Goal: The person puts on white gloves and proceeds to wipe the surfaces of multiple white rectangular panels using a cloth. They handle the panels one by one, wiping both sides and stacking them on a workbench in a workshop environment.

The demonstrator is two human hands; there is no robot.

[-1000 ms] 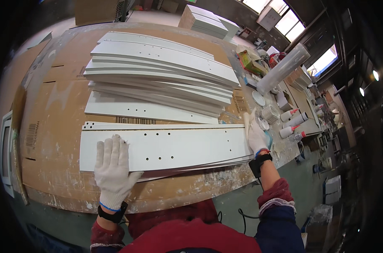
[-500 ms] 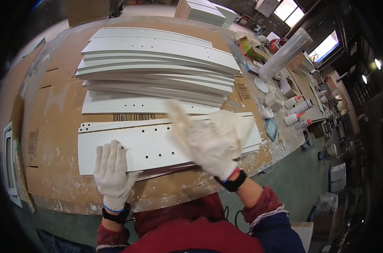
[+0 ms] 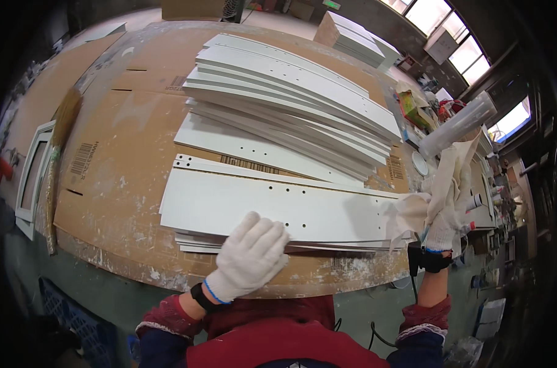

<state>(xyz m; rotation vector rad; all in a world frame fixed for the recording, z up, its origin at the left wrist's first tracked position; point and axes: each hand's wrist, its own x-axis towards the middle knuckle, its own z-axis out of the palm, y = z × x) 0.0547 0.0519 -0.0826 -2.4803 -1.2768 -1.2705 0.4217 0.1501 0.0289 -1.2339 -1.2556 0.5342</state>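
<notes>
A long white board [image 3: 229, 199] with small drilled holes tops a low pile near the table's front edge. My left hand [image 3: 249, 254], in a white knitted glove, is at the board's near edge with its fingers stretched out, holding nothing. Beyond the board's right end, my right hand [image 3: 444, 232] grips a beige cloth [image 3: 455, 172], also gloved. Part of the cloth hangs over that end of the board and hides it. The right fingers are largely covered by the cloth. Behind the pile lies a taller, uneven stack of white boards [image 3: 291, 92].
Brown cardboard [image 3: 107, 178] covers the worktable. At the far right stand a clear plastic roll [image 3: 456, 126], a white round lid [image 3: 419, 163] and bottles. A brush with a long handle [image 3: 61, 147] and a white frame [image 3: 33, 178] are at the left edge.
My right hand has swept the cloth rightward to the board's end. My left hand has shifted right along the near edge. The view has turned, so the boards sit farther right and slant.
</notes>
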